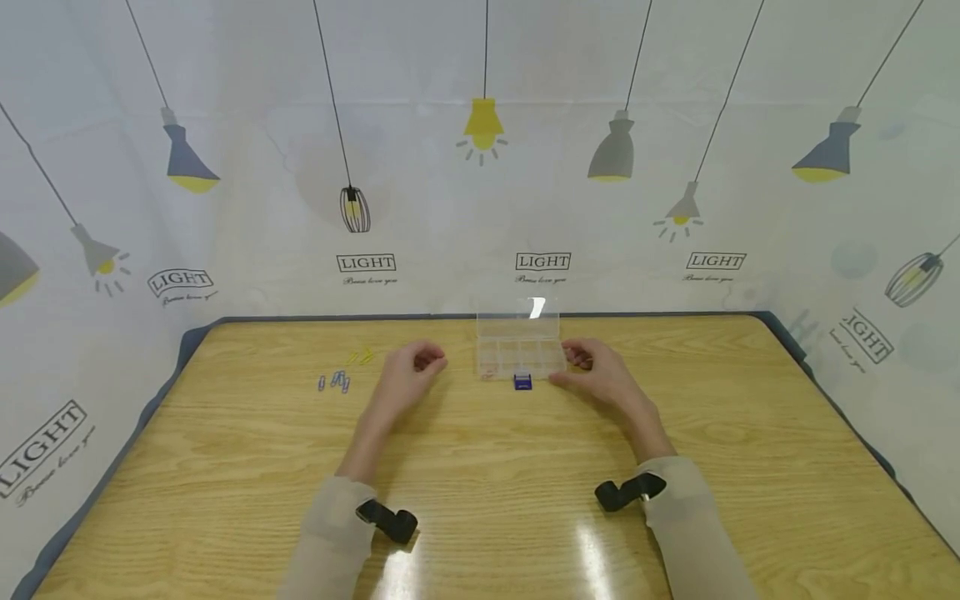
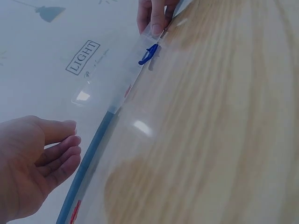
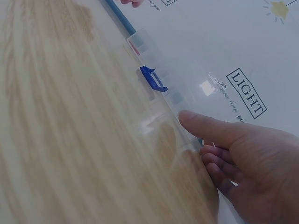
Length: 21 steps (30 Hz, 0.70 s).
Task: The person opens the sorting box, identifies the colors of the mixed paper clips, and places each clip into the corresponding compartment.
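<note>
A clear plastic compartment box (image 1: 517,340) stands on the table with its transparent lid raised at the back and a blue latch (image 1: 522,382) at its front. My right hand (image 1: 600,375) holds the box by its right end, thumb at the front corner and fingers curled behind the side. Small red pieces (image 1: 489,372) lie in the front left compartment. Left of the box, my left hand (image 1: 412,368) hovers with fingers loosely bent and nothing visible between them. Beyond it lie several blue paper clips (image 1: 339,380) and a few yellow paper clips (image 1: 365,357).
The wood-grain table (image 1: 480,467) has a dark blue edge along its back and sides. A white sheet (image 1: 420,183) printed with lamps hangs behind it. In the left wrist view, a thin red thing (image 2: 75,212) shows low beside the left hand. Black cameras sit on both wrists.
</note>
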### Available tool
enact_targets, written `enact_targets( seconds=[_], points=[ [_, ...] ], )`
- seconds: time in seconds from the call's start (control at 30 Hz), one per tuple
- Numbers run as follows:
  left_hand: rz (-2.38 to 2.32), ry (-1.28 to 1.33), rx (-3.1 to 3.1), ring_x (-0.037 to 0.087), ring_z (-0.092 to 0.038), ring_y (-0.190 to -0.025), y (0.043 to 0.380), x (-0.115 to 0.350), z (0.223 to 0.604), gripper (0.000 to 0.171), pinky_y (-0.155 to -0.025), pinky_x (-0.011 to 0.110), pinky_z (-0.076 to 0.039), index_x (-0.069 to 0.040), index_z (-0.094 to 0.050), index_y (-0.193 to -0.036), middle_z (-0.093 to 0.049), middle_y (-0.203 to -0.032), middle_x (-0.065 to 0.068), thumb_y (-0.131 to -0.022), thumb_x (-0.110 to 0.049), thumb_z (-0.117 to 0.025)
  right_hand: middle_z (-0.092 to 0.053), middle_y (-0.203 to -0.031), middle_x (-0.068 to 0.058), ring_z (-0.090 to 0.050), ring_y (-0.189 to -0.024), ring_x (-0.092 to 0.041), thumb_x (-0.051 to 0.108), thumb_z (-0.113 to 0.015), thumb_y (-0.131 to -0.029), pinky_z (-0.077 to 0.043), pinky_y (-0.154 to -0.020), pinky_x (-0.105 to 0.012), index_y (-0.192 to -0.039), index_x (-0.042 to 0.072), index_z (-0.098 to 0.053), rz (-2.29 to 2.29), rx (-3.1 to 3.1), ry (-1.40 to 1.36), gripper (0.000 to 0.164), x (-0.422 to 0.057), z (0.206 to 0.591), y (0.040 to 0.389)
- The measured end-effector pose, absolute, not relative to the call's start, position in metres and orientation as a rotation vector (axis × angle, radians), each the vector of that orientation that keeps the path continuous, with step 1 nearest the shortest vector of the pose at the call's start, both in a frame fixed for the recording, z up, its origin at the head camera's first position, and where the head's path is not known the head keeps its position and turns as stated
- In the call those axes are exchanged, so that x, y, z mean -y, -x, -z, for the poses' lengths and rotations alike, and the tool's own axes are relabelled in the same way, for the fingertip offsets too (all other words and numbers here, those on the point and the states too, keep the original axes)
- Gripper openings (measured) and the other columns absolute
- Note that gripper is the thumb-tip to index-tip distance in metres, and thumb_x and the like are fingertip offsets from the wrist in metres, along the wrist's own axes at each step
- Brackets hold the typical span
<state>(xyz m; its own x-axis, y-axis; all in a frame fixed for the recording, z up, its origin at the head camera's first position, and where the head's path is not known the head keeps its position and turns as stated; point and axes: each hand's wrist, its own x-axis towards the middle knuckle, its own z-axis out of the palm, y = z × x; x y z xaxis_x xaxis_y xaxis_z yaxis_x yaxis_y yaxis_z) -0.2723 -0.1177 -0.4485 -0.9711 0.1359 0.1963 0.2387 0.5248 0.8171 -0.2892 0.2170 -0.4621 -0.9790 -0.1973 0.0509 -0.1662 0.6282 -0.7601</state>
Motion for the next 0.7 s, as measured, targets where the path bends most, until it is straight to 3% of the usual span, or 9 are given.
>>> enact_targets(
  seconds=[0.7],
  points=[
    [1.354, 0.220, 2.712, 0.026, -0.063, -0.090, 0.264, 0.174, 0.449, 0.019, -0.082, 0.039, -0.052, 0.003, -0.067, -0.111, -0.068, -0.098, 0.013, -0.098, -0.011, -0.066, -0.060, -0.115, -0.011, -0.054, -0.104, -0.027, 0.029, -0.085, -0.083, -0.045, -0.096, -0.042, -0.136, 0.003, -0.057, 1.316, -2.798, 0.311, 0.065, -0.217, 0.464, 0.290]
  ],
)
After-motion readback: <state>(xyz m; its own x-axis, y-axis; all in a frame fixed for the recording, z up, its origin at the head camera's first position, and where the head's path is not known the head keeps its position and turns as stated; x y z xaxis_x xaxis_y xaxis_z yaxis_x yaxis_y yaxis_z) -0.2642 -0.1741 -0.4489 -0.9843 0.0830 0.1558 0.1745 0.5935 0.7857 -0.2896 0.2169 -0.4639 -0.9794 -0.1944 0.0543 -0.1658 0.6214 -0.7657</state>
